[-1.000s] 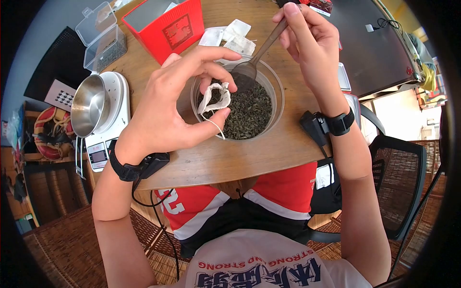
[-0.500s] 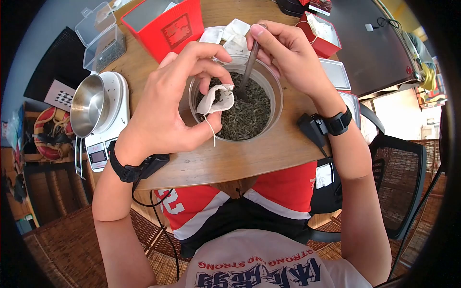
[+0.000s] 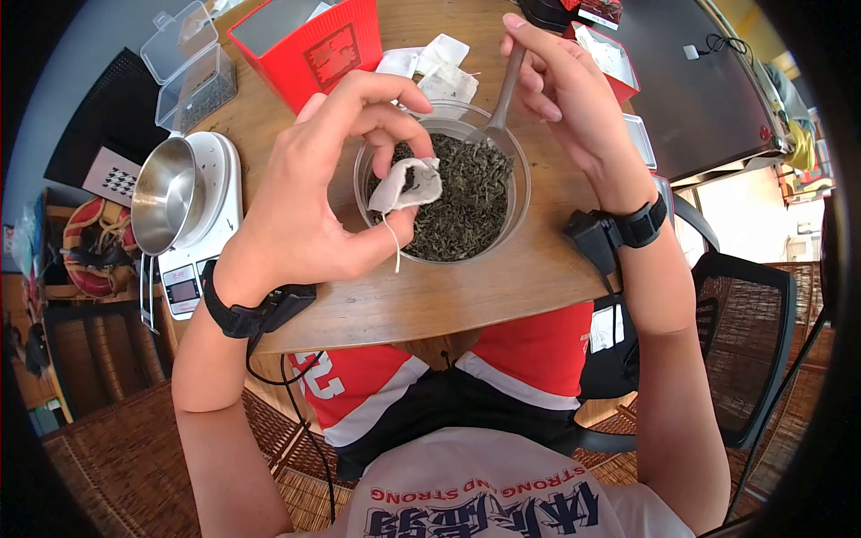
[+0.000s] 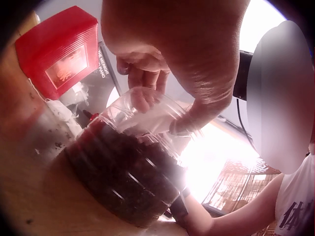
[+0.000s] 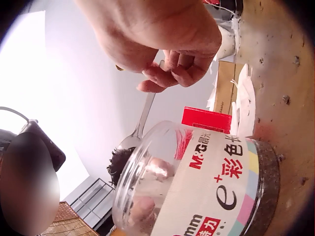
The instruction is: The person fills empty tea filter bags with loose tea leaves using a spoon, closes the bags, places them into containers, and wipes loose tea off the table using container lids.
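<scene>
My left hand (image 3: 305, 197) pinches a small white tea bag (image 3: 391, 190) between thumb and fingers, its mouth held apart and a thin string (image 3: 395, 251) hanging from it. Below the bag stands a clear round plastic tub (image 3: 523, 202) of dark dried tea leaves (image 3: 462, 220). A metal spoon (image 3: 508, 94) is gripped near its handle end by my right hand (image 3: 574, 103). Its bowl carries a heap of leaves (image 5: 119, 162), seen at the tub's rim in the right wrist view. The bag shows blurred through the tub's wall in the left wrist view.
A kitchen scale (image 3: 184, 291) with a steel pan (image 3: 166, 197) stands at left. Behind the tub are a red box (image 3: 309, 54) and several white tea bags (image 3: 444, 76). A hinged clear box (image 3: 202, 90) sits back left, and another red box (image 3: 619, 67) back right.
The spoon dipped from above the tub into the leaves, then rose toward the right rim with a heap on it. My left hand drew slightly left with the tea bag, then stayed nearly still.
</scene>
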Demonstrator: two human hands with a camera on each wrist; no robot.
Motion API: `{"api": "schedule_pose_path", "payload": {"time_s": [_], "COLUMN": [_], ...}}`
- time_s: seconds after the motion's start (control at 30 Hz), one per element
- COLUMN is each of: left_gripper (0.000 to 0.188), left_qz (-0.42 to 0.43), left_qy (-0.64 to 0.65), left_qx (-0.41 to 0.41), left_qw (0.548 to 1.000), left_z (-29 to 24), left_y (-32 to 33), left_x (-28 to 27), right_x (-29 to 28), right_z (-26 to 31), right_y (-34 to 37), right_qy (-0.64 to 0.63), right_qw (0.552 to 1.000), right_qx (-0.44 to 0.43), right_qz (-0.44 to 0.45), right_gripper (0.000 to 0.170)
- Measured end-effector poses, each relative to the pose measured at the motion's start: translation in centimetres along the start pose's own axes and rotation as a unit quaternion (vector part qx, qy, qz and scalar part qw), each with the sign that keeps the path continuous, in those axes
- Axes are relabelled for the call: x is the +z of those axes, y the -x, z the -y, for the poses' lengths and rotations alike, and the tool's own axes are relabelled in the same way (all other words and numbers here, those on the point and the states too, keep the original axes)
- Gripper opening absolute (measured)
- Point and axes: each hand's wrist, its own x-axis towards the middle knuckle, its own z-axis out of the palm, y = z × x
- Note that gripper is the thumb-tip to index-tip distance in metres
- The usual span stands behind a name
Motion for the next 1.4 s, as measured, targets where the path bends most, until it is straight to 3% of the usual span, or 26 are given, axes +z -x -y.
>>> {"api": "schedule_pose_path", "payload": {"time_s": [0.13,0.27,0.63,0.8,1.13,1.4], "left_gripper": [0.065,0.066,0.068,0.069,0.071,0.070], "left_qz": [0.005,0.004,0.018,0.014,0.013,0.016], "left_qy": [0.055,0.059,-0.004,-0.026,-0.003,-0.012], "left_qx": [-0.026,-0.021,-0.043,-0.026,-0.032,-0.036], "left_qw": [0.998,0.998,0.999,0.999,0.999,0.999], "left_z": [0.0,0.2,-0.4,-0.1,-0.1,-0.2], "left_y": [-0.1,-0.1,0.0,0.0,-0.1,-0.1], "left_x": [0.2,0.2,-0.1,-0.2,-0.2,-0.1], "right_x": [-0.3,-0.2,-0.2,-0.7,-0.1,-1.1], "right_z": [0.6,0.8,0.8,0.5,1.1,0.0], "right_y": [-0.2,0.0,0.4,0.4,1.1,0.5], "right_qy": [-0.046,-0.041,-0.057,-0.092,-0.099,-0.116], "right_qw": [0.999,0.999,0.995,0.993,0.993,0.986], "right_qx": [0.022,-0.011,-0.048,-0.075,-0.058,-0.110], "right_qz": [-0.013,-0.029,-0.064,-0.025,-0.034,0.046], "right_gripper": [0.036,0.036,0.035,0.034,0.037,0.040]}}
